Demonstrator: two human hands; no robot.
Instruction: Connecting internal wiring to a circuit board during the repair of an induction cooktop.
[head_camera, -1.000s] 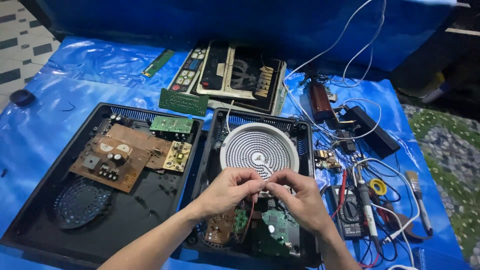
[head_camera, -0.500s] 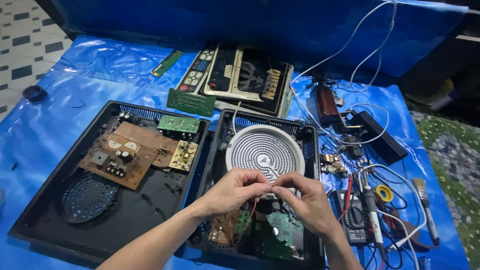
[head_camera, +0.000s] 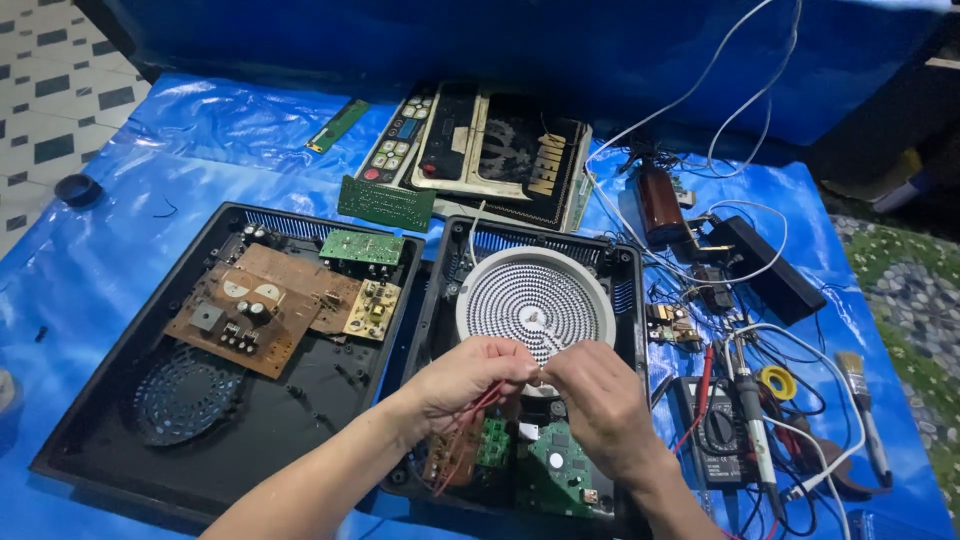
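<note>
My left hand (head_camera: 470, 380) and my right hand (head_camera: 598, 405) meet fingertip to fingertip over the right black cooker case (head_camera: 625, 290), just in front of the round white heating coil (head_camera: 535, 297). The left fingers pinch thin red wires (head_camera: 478, 412) that run down toward a brown circuit board (head_camera: 450, 455). The right fingers pinch the same spot; what sits between them is too small to tell. Green boards (head_camera: 555, 468) lie under my hands inside the case.
A second open black case (head_camera: 150, 440) with brown and green boards sits at left. Control panels (head_camera: 480, 150) lie at the back. A multimeter (head_camera: 712, 435), soldering iron (head_camera: 752, 420), tape roll (head_camera: 777, 382), brush (head_camera: 862, 405) and tangled cables crowd the right. Blue tarp (head_camera: 200, 140) covers the surface.
The view has shifted slightly so everything sits lower right in frame. Both hands stay together at the coil's front edge with small finger movements on the wires.
</note>
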